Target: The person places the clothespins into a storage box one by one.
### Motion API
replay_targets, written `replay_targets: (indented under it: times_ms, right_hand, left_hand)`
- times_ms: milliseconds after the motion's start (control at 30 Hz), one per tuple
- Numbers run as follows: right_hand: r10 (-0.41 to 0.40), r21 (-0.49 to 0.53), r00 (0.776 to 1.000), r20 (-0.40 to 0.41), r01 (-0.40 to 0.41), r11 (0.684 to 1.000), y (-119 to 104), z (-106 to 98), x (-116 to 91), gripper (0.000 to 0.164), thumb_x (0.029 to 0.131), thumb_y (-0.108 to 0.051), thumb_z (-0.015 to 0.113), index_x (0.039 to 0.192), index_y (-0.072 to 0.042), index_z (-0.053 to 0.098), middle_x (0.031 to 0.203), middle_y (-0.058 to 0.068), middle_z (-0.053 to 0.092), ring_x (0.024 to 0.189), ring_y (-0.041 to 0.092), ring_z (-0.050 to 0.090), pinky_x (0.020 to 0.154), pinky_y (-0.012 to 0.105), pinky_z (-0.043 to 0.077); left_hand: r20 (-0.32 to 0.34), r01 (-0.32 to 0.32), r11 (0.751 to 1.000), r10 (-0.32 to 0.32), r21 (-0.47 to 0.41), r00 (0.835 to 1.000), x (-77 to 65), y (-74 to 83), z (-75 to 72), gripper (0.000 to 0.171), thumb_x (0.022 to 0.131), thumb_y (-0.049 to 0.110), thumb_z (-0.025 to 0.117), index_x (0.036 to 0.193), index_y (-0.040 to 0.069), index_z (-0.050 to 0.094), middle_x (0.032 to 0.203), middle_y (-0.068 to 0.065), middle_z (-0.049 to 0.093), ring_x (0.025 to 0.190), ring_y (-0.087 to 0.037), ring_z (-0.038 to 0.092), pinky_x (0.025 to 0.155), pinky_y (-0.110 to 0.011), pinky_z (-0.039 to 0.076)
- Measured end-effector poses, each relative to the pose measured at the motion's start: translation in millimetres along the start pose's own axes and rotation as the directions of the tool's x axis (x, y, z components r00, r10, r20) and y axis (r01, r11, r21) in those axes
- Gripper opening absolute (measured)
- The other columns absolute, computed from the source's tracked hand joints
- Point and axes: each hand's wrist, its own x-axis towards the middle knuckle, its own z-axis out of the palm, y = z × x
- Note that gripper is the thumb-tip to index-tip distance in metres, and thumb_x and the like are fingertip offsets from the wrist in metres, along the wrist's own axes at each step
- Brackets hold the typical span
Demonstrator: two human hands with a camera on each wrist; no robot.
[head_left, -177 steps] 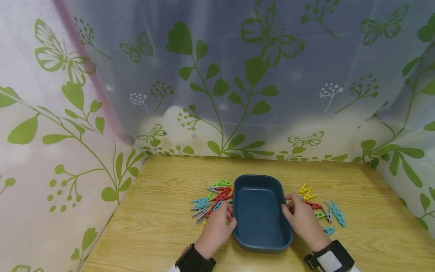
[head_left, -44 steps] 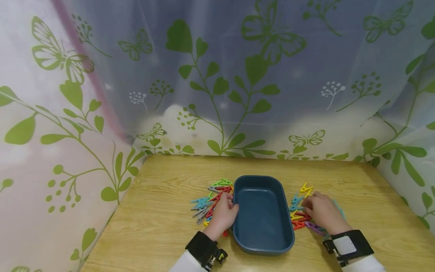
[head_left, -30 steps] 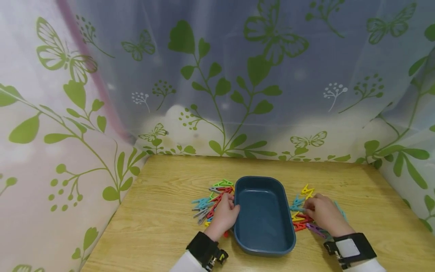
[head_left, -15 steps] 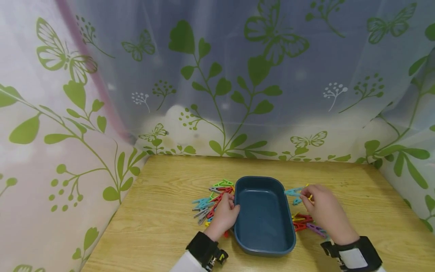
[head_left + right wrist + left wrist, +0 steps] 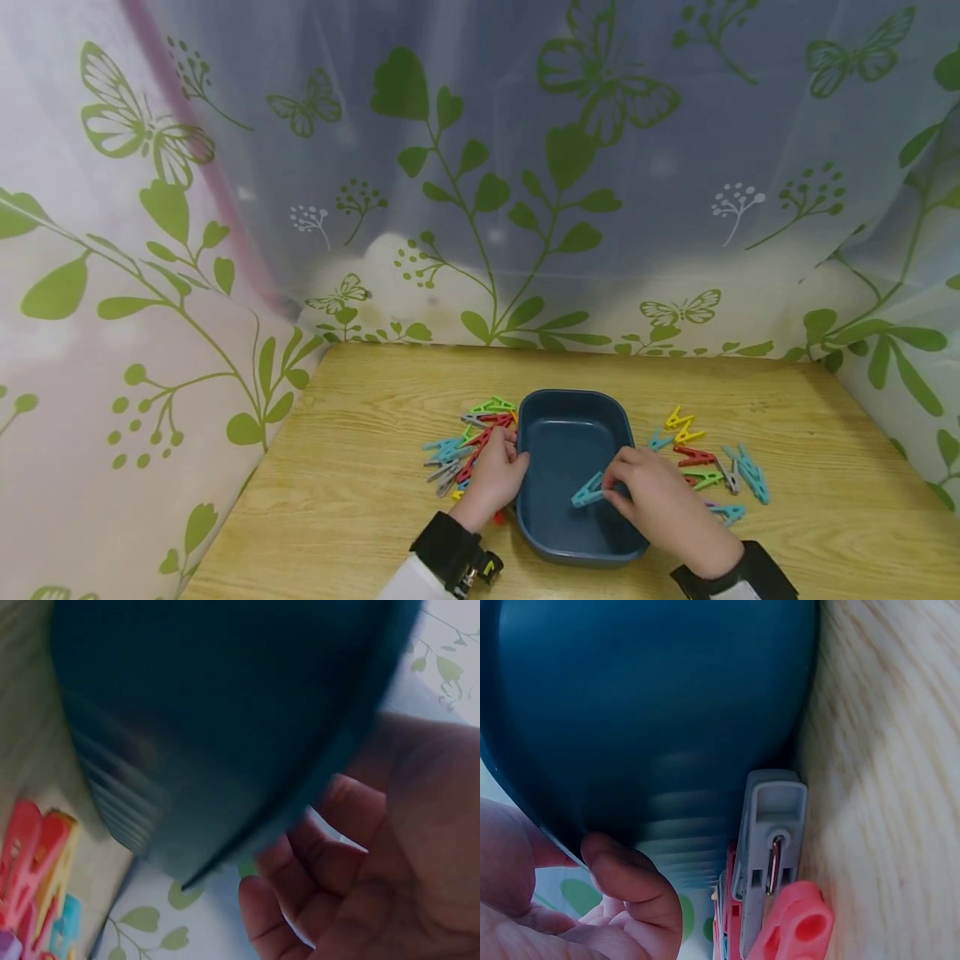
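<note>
A dark blue rectangular plastic basin (image 5: 573, 467) stands on the wooden table. My left hand (image 5: 495, 471) grips its left rim between thumb and fingers; the left wrist view shows the fingertips (image 5: 630, 881) at that rim. Over the inside of the basin, my right hand (image 5: 648, 500) pinches a light blue clothespin (image 5: 588, 490) by one end. In the right wrist view the basin's wall (image 5: 202, 750) hides that clothespin. Beside my left hand lies a pile of mixed clothespins (image 5: 450, 450), with a grey clothespin (image 5: 772, 847) close against the basin.
More clothespins lie scattered right of the basin, among them a yellow one (image 5: 686, 433), a red one (image 5: 695, 456) and light blue ones (image 5: 746, 475). A curtain (image 5: 480, 208) with green leaves and butterflies encloses the table (image 5: 360, 517) at the back and sides.
My right hand has picked up a light blue clothespin from the right-hand group and carried it left over the basin. Earlier it held the basin's right rim. My left hand stays on the left rim.
</note>
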Motion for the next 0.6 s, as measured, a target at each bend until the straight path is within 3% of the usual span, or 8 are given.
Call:
replay_targets:
  times_ms: [367, 600]
  right_hand:
    - [-0.004, 0.006, 0.996, 0.084, 0.003, 1.000, -4.7, 10.1, -1.2, 0.021, 0.083, -0.025, 0.087, 0.078, -0.034, 0.068, 0.090, -0.016, 0.053, 0.083, 0.009, 0.044, 0.076, 0.036, 0.040]
    - [0.007, 0.026, 0.988, 0.154, -0.011, 1.000, -6.8, 11.6, 0.4, 0.017, 0.083, -0.023, 0.086, 0.078, -0.032, 0.072, 0.087, -0.017, 0.055, 0.083, 0.008, 0.044, 0.076, 0.039, 0.035]
  left_hand:
    - [0.002, -0.019, 1.000, 0.019, 0.012, 1.000, -1.8, 2.3, -1.0, 0.024, 0.098, 0.006, 0.062, 0.117, -0.002, 0.050, 0.083, -0.004, 0.043, 0.069, -0.018, 0.044, 0.063, -0.027, 0.034]
    - [0.006, -0.016, 1.000, 0.016, -0.002, 1.000, -1.6, 0.7, -1.0, 0.024, 0.099, 0.006, 0.062, 0.118, -0.002, 0.050, 0.083, -0.005, 0.044, 0.070, -0.019, 0.044, 0.065, -0.029, 0.035]
